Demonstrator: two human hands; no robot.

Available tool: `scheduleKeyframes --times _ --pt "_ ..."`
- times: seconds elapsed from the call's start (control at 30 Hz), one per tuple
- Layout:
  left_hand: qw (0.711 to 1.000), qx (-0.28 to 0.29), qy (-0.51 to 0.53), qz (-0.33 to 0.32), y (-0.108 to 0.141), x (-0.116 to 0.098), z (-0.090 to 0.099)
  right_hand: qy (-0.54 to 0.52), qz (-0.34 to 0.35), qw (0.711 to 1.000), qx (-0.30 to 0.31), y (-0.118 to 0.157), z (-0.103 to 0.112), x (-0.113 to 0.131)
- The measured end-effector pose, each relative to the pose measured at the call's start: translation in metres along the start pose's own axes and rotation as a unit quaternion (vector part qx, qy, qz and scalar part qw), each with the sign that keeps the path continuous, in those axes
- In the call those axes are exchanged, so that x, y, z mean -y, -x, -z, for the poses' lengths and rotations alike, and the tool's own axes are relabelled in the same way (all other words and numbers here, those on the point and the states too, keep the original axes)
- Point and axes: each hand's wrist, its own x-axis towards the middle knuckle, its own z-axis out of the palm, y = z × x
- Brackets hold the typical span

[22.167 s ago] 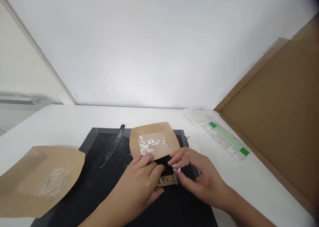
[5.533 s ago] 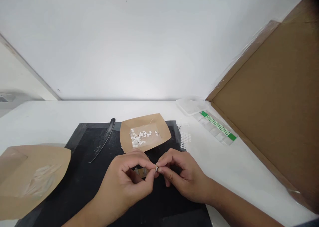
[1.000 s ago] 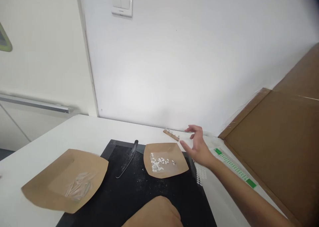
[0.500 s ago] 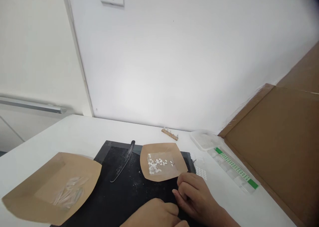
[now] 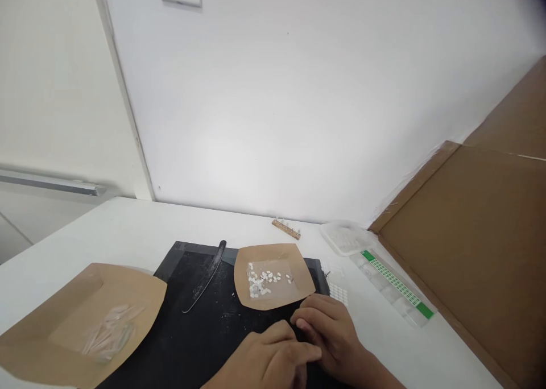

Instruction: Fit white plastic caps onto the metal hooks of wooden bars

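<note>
Head view: two hands, fingers curled — grip unclear — near two brown paper trays

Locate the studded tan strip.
In the head view, just right of centre, the studded tan strip lies on the white table near the wall, beyond the smaller cardboard tray.

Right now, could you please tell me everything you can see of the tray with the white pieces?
The tray is plain brown, apparently paperboard, with flared sides and curved edges. It sits open side up near the far edge of the black mat. Inside lie a clear sheet and small white pieces, mostly toward the left. The right hand is at its near right corner; contact is unclear.
</note>
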Motion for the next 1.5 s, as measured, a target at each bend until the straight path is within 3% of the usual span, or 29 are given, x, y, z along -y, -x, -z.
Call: scheduleKeyframes --times 0.1,0.2,0.4,0.57,0.67,0.77,0.9,0.97,1.03,1.13,1.4,1.5 --pt "0.996 -0.084 0.007 -0.015 0.002 0.004 -0.007 -0.026 0.001 1.0 -0.01 -0.002 -0.002 0.002" --pt "0.991 -0.126 -0.038 -0.036 0.001 0.004 -0.009 -0.04 0.013 0.999 -0.02 -0.008 -0.002 0.008" --pt "0.966 -0.123 -0.214 -0.075 -0.008 -0.005 0.004 -0.129 -0.049 0.988 0.072 -0.02 0.01 0.035" --pt "0.936 -0.058 -0.338 -0.083 -0.012 -0.002 0.006 -0.183 -0.221 0.955 0.079 0.002 0.01 0.04" --pt "0.917 -0.072 -0.388 -0.062 -0.014 -0.002 0.006 -0.325 -0.282 0.9 0.071 0.014 0.006 0.034" --pt "0.912 -0.088 -0.398 -0.051 -0.016 -0.004 0.008 -0.533 -0.276 0.797 0.061 0.011 0.005 0.033" --pt "0.905 -0.086 -0.416 -0.04 -0.019 -0.006 0.015 -0.691 -0.252 0.675 0.056 -0.011 0.013 0.043" --pt "0.902 -0.088 -0.422 -0.032 -0.021 -0.006 0.017 -0.727 -0.243 0.639 0.066 -0.02 0.019 0.047" --pt "0.902 -0.09 -0.421 -0.035 -0.021 -0.007 0.019 -0.742 -0.241 0.622 0.072 -0.024 0.025 0.048" --pt "0.906 -0.091 -0.412 -0.033 -0.021 -0.008 0.022 -0.741 -0.24 0.624 0.066 -0.024 0.033 0.043" --pt "0.92 -0.069 -0.385 0.023 -0.02 -0.009 0.027 -0.691 -0.26 0.673 0.037 -0.02 0.043 0.023" --pt "0.921 -0.101 -0.376 0.019 -0.02 -0.006 0.028 -0.64 -0.255 0.724 0.039 -0.015 0.038 0.018"
